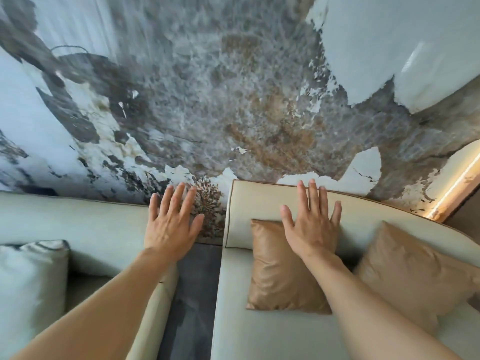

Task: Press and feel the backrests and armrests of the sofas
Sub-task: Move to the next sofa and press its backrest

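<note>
The right hand (310,229) is lying flat on the right sofa's backrest (262,201), fingers (313,193) spread apart. The left hand (172,224) is reaching toward the left sofa (78,219), fingers splayed too.

right sofa (272,333): 2 tan cushions (280,268) | left sofa (78,219): 1 pale cushion (28,287)

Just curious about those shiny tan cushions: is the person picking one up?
No, both hands lie flat and open, the right hand on the backrest beside a tan cushion.
</note>
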`<action>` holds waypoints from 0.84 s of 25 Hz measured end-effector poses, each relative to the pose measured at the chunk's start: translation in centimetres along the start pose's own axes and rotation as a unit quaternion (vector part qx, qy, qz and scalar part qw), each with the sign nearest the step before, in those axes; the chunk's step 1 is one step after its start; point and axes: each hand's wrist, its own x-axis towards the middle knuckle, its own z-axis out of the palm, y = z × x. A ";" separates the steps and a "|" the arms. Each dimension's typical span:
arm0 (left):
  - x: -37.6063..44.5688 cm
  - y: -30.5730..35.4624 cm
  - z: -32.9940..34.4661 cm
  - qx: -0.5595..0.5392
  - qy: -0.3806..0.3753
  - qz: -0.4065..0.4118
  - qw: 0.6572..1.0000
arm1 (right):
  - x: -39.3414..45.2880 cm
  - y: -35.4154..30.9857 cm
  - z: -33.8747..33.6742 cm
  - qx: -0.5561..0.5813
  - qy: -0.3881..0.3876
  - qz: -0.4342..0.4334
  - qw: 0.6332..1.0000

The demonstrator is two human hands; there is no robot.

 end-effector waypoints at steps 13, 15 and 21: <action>-10.0 -12.2 -7.0 0.061 0.021 -0.095 0.993 | -7.2 -13.6 0.1 0.071 -0.005 -0.098 0.993; -11.9 -13.0 -8.6 0.066 0.015 -0.112 0.991 | -8.8 -14.8 0.2 0.092 -0.006 -0.109 0.990; -15.3 -15.4 -11.4 0.092 0.015 -0.116 0.989 | -12.3 -17.9 0.1 0.119 -0.019 -0.116 0.986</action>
